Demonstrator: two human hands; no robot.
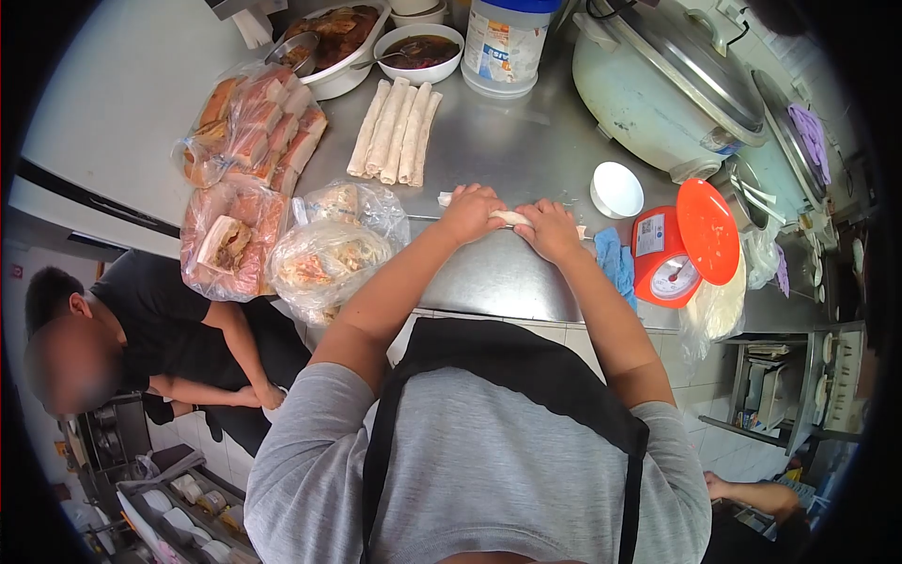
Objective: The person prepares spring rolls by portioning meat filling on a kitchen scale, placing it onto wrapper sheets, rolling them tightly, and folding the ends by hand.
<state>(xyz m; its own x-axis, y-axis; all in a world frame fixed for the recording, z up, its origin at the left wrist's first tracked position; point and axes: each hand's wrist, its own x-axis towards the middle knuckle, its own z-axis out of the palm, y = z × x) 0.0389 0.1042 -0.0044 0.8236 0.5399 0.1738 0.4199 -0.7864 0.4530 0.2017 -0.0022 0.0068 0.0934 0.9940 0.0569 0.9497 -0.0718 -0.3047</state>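
On the steel counter lies a pale dough roll, close to the counter's front edge. My left hand is closed over its left part, and my right hand is closed over its right part. Short pale ends show beyond both hands. Farther back and to the left, several finished-looking pale rolls lie side by side. A blue cloth is just right of my right hand, and a small white bowl stands behind it.
Bagged meat and bagged food fill the left side. A bowl of dark sauce and a blue-lidded tub stand behind. At right are a red scale and a large lidded cooker. A person is at left.
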